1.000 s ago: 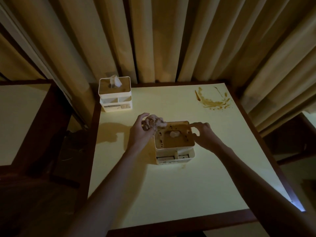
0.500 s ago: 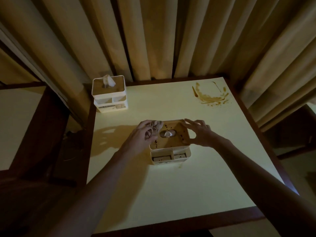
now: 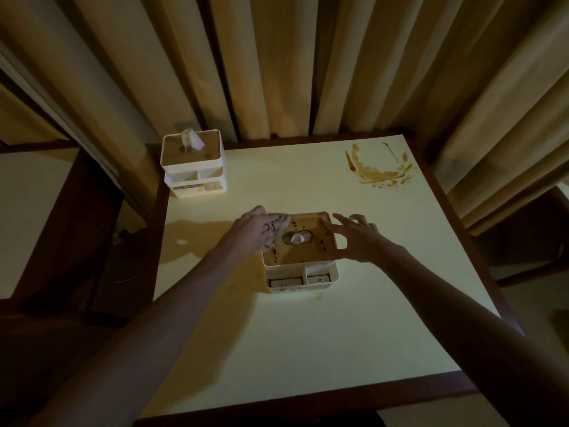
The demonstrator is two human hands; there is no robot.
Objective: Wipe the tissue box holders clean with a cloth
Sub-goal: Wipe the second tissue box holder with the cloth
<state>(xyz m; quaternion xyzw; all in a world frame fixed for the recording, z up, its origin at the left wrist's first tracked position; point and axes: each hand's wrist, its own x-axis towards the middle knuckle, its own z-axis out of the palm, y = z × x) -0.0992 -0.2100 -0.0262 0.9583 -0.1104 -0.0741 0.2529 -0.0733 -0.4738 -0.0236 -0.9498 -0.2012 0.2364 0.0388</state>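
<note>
The worktop (image 3: 308, 349) is pale yellow with a dark wood rim, and curtains (image 3: 277, 63) hang behind it. A brown spill (image 3: 380, 171) marks its far right corner.

Two holders stand on it. The far holder (image 3: 194, 163) sits at the far left corner, a tissue poking up from its lid. The near holder (image 3: 300, 252) stands near the middle, squarish, its lid facing up and its two small front compartments turned toward the person; no long axis is plain from here. Its lid is flecked with dark spots, and a tissue (image 3: 298, 238) sticks out of the central slot.

The left hand (image 3: 257, 231) is clenched around a bunched cloth (image 3: 274, 228) and presses it on the lid's left edge. The right hand (image 3: 354, 238), fingers spread and straight, steadies the lid's right side and grips nothing.

The step in hand looks like wiping the near holder's lid, barely begun, since spots remain across it. The next move calls for sweeping the cloth rightward over the spots while skirting the tissue, with the right hand bracing the holder so it does not slide. The front and the far holder seem left to do.
</note>
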